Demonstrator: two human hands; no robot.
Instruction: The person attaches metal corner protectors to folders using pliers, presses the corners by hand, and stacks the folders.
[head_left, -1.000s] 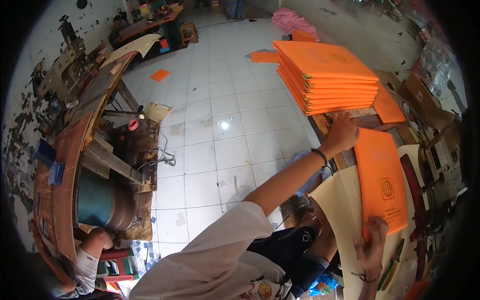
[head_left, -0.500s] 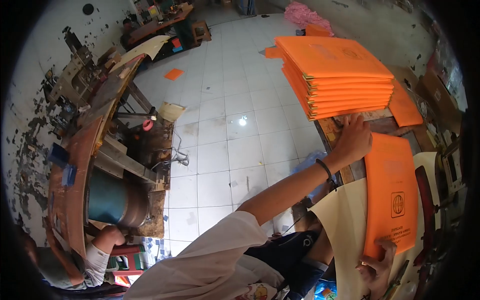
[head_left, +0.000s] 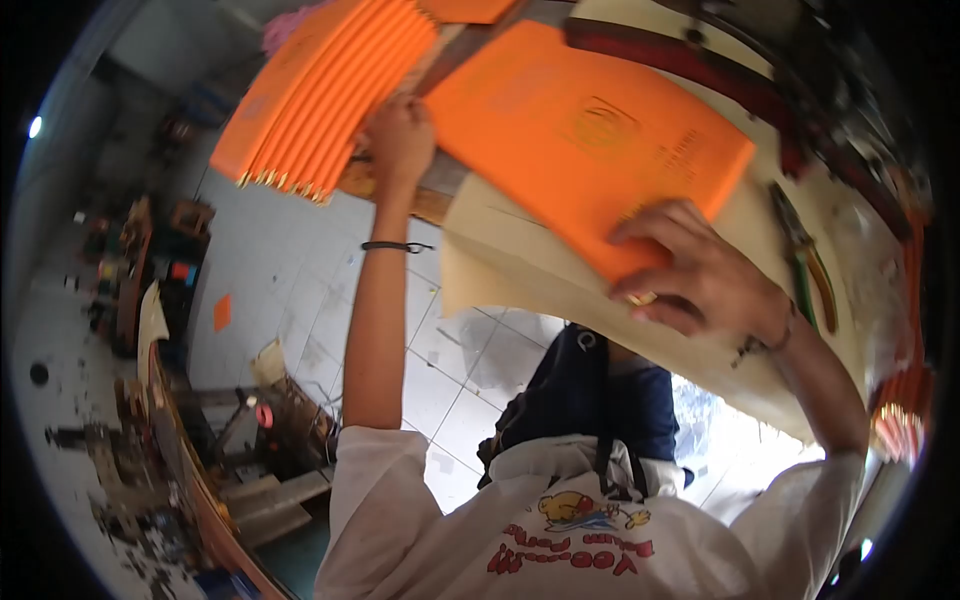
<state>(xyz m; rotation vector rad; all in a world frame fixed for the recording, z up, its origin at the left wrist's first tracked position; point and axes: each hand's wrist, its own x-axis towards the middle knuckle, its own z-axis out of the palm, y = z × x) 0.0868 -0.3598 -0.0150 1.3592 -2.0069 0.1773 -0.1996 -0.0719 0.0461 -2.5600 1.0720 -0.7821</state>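
Observation:
An orange folder point(head_left: 540, 110) with a printed round emblem lies on the work table. My right hand point(head_left: 700, 265) grips its near corner between thumb and fingers, and a small gold-coloured piece shows at the fingertips. To the left, my left hand point(head_left: 402, 140) is beside a stack of orange folders point(head_left: 325, 85) with gold metal corners. Its fingers are blurred and partly hidden against the stack's lower edge, so I cannot make out whether they hold anything.
Pliers point(head_left: 800, 250) with green and orange handles lie right of the folder, on a cream sheet point(head_left: 520, 245) that hangs over the table edge. A dark red bar-shaped object point(head_left: 670, 60) sits behind. Another bench point(head_left: 190, 480) stands across the tiled floor at lower left.
The head view has swung round and tilted down, so the stack now appears at upper left. My right hand remains at the folder's corner, my left beside the stack.

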